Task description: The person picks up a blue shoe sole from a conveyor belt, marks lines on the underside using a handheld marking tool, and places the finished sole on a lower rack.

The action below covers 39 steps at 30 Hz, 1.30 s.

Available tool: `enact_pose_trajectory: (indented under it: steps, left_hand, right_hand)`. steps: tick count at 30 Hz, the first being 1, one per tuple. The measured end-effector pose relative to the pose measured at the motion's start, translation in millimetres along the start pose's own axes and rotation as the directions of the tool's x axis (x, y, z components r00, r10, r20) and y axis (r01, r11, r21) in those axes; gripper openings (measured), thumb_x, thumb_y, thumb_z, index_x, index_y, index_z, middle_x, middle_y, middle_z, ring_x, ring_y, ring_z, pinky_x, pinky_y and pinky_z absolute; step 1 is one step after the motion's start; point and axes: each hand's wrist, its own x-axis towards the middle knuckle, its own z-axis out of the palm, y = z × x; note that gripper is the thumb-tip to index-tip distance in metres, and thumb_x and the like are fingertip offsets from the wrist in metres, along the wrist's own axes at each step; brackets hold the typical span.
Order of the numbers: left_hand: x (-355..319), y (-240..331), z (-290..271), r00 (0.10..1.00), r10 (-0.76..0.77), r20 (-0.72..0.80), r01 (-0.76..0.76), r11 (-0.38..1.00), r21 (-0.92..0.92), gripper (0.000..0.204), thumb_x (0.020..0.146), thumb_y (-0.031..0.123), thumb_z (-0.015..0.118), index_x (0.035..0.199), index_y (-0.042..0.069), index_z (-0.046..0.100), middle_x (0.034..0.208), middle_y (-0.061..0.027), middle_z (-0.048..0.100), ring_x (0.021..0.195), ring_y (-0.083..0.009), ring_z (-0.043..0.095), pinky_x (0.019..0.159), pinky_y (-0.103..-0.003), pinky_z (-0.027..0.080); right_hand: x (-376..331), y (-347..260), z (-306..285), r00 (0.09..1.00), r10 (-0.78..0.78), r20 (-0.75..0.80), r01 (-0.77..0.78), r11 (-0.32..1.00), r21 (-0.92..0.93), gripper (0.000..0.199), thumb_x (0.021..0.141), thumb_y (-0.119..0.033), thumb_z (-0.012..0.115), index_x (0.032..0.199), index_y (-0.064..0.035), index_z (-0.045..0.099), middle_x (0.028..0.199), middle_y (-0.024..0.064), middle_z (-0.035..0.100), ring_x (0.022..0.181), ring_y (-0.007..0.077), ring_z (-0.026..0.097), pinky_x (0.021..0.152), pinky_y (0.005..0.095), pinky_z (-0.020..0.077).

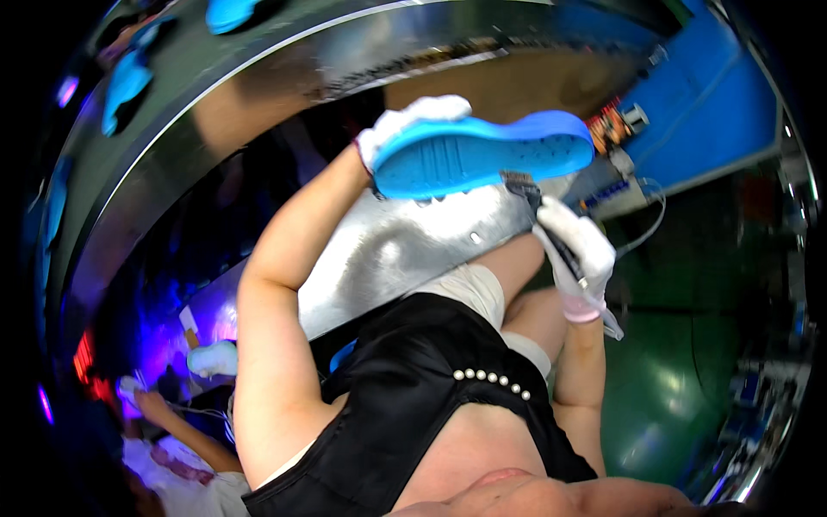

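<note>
A bright blue shoe sole (465, 159) is held up over the metal work surface, with its hollow inner side facing me. My left hand (415, 122), in a white glove, is closed around the sole's left end and far edge. In my right hand (582, 246), also white-gloved, is a dark-handled brush (522, 189). The bristle end is at the sole's near edge, right of the middle; whether it touches cannot be made out. Part of the brush handle shows between my fingers.
A shiny metal bench (388, 254) lies beneath the sole. Beyond it curves a conveyor belt (189, 65) carrying blue soles (129, 86). A blue panel (706, 103) and loose cables stand at the right. Another person's arm (185, 431) is at lower left.
</note>
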Motion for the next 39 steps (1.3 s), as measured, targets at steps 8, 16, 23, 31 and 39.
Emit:
enact_pose_trajectory:
  steps: [8,16,23,31,39]
  left_hand:
    - [-117.7,-63.2,-12.4,0.759,0.582,-0.293,-0.647,0.727,-0.232,0.036,0.09,0.033,0.054,0.112,0.005,0.048,0.097,-0.0095,0.054,0.094,-0.0169,0.055,0.08,-0.036,0.048]
    - [-274.2,109.9,-52.8,0.479,0.851,-0.215,-0.826,0.354,-0.438,0.086,0.086,0.062,0.042,0.14,-0.001,0.021,0.136,-0.0316,0.031,0.122,-0.0505,0.035,0.093,-0.058,0.041]
    - [-379.0,170.1,-180.8,-0.421,0.335,-0.843,-0.527,0.666,0.528,0.059,0.082,0.015,0.054,0.138,0.018,0.034,0.132,-0.0098,0.048,0.12,-0.029,0.048,0.093,-0.052,0.043]
    - [-465.6,102.6,-167.4,-0.501,0.557,-0.663,0.847,0.475,-0.24,0.034,0.086,0.018,0.047,0.116,0.006,0.058,0.123,-0.0186,0.053,0.113,-0.0351,0.052,0.091,-0.045,0.046]
    - [-448.8,96.0,-174.4,-0.477,0.648,-0.594,0.226,0.744,0.629,0.023,0.082,0.01,0.062,0.101,-0.001,0.058,0.096,-0.0125,0.063,0.084,-0.0249,0.063,0.082,-0.036,0.052]
  right_hand:
    - [-30.0,-0.6,8.6,0.901,0.403,-0.159,-0.239,0.768,0.594,0.026,0.08,-0.006,0.067,0.102,0.0048,0.058,0.099,0.0183,0.063,0.083,0.0229,0.062,0.073,0.0321,0.0499]
    - [2.0,6.2,41.5,0.903,0.43,-0.017,-0.291,0.639,0.712,0.025,0.078,0.001,0.061,0.103,0.0068,0.056,0.102,0.0196,0.062,0.093,0.0246,0.062,0.085,0.033,0.0484]
    - [38.6,-10.7,69.1,0.891,0.454,0.035,-0.326,0.581,0.746,0.027,0.075,0.007,0.058,0.101,0.005,0.057,0.098,0.0173,0.064,0.066,0.0132,0.057,0.059,0.0222,0.0469]
    - [46.8,-7.9,78.6,0.817,0.574,0.051,-0.424,0.539,0.728,0.027,0.073,0.009,0.054,0.1,0.0052,0.057,0.089,0.0111,0.061,0.064,0.0113,0.055,0.057,0.0214,0.0456]
    - [39.2,-2.0,84.3,0.792,0.609,0.03,-0.405,0.489,0.772,0.022,0.084,0.0,0.052,0.105,0.0041,0.053,0.089,0.0126,0.061,0.059,0.0087,0.051,0.051,0.0182,0.0412]
